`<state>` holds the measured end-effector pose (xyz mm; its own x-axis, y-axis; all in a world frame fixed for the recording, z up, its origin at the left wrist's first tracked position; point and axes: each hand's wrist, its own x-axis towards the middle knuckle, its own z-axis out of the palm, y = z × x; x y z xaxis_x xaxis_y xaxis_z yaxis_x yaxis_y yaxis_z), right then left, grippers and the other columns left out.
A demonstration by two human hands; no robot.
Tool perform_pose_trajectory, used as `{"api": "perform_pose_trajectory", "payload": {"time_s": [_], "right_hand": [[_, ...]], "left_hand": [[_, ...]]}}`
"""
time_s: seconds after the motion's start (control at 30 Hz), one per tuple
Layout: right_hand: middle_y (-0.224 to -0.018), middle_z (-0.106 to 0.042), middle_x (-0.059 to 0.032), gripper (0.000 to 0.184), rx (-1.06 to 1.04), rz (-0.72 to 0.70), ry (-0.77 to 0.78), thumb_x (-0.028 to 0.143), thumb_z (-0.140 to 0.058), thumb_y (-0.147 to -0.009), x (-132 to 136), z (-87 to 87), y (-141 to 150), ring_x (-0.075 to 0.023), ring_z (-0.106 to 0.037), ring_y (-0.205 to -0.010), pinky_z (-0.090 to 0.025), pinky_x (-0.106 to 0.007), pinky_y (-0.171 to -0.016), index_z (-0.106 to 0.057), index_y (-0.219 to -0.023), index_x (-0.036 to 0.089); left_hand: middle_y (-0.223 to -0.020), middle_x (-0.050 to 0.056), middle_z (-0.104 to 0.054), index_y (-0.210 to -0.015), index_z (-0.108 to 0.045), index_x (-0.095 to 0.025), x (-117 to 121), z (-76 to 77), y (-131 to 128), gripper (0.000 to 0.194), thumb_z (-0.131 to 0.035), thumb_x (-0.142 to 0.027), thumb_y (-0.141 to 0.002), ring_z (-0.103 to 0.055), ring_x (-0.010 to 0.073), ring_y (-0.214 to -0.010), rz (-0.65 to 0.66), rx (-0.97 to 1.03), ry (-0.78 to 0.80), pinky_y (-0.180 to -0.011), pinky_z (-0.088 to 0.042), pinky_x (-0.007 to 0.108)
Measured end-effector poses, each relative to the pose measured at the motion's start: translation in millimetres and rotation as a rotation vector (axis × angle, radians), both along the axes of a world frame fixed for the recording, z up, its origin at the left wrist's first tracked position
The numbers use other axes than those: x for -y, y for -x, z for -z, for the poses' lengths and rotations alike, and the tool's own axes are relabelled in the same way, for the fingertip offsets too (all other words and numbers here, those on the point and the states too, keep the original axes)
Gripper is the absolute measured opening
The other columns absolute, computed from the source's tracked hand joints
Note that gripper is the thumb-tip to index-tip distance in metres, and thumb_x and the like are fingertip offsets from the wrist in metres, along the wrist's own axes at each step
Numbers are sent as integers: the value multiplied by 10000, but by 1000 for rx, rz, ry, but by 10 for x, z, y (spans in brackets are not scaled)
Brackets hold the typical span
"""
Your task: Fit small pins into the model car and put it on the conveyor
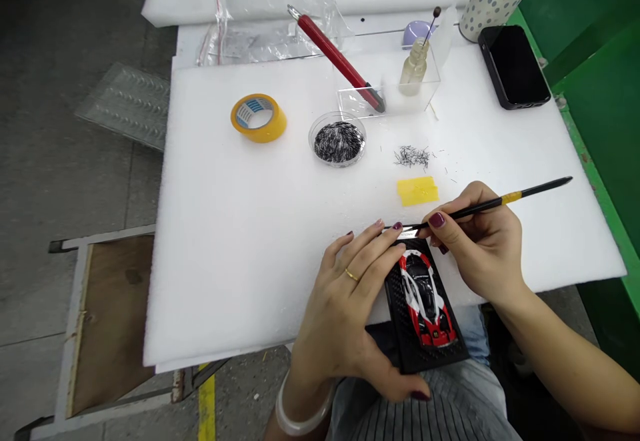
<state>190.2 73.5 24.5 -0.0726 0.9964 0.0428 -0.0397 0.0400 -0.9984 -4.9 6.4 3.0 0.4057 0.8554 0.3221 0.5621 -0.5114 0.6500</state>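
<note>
My left hand [350,301] grips a black display base [413,354], its fingers over the far left corner and its thumb by the near end. On that base sits a small red, white and black model car [425,298]. A pale nameplate [409,233] shows at the base's far edge, its lettering partly covered by my fingers. Pinched in my right hand [480,248] is a slim black paintbrush-like tool [480,207] with a yellow band. The tool's thin tip meets or hovers at the nameplate; contact cannot be made out.
Beyond my hands lie a yellow tape piece [417,191], loose black slivers [413,156] and a round dish [337,141] of more slivers. A tape roll [259,118], red pen [335,51], clear box [360,101], small bottle [414,68] and phone [515,66] stand farther back.
</note>
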Motion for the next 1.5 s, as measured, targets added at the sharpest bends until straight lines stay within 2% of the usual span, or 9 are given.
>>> {"api": "perform_pose_trajectory", "payload": {"time_s": [0.3,0.57,0.8,0.93,1.07,1.23,1.5], "right_hand": [[-678,-735,22,263,31,3,-8,404,-824,-871,23,11,17,-144,-709,-557,-575,-251,-469,-595,-855,277],[-635,-737,22,275,-30,17,33,402,-830,-864,0,4,2,-135,-666,-488,-541,-243,-429,-593,-816,271],[-651,-742,14,326,3,122,53,398,-872,-814,7,80,-101,-123,-654,-507,-493,-228,-428,-607,-724,231],[-683,-754,-12,374,111,244,-33,283,-894,-771,-24,55,-126,-159,-702,-608,-512,-265,-512,-559,-617,222],[-679,-740,-18,345,267,336,-75,242,-846,-801,-98,84,-116,-159,-676,-608,-505,-290,-550,-554,-618,223],[-661,-713,2,324,375,363,-92,227,-820,-828,-118,162,-86,-140,-616,-570,-472,-293,-531,-554,-644,231],[-656,-711,11,323,387,385,-103,243,-817,-824,-105,169,-58,-131,-594,-553,-451,-290,-518,-554,-637,236]], "left_hand": [[-1582,161,-529,-1482,-462,-168,9,20,7,1114,-506,-974,-714,-441,338,-1514,-1,15,9,-1263,-244,450],[-1560,160,-552,-1476,-472,-191,17,19,-3,1122,-474,-1003,-703,-453,379,-1493,-17,42,25,-1229,-310,517],[-1542,157,-570,-1470,-476,-188,23,8,-2,1114,-484,-998,-706,-450,375,-1492,-23,36,43,-1222,-311,509],[-1519,160,-588,-1473,-473,-187,21,25,1,1129,-504,-997,-687,-479,369,-1464,-12,42,27,-1219,-309,498],[-1479,167,-617,-1461,-486,-168,18,38,-3,1123,-490,-993,-700,-504,355,-1445,-15,31,-10,-1222,-306,471],[-1436,171,-649,-1441,-505,-152,24,31,-16,1115,-512,-983,-699,-535,358,-1417,-30,24,-33,-1222,-311,470],[-1385,177,-682,-1425,-509,-158,7,27,-20,1140,-574,-985,-643,-585,393,-1359,-21,-12,-72,-1180,-355,496]]}}
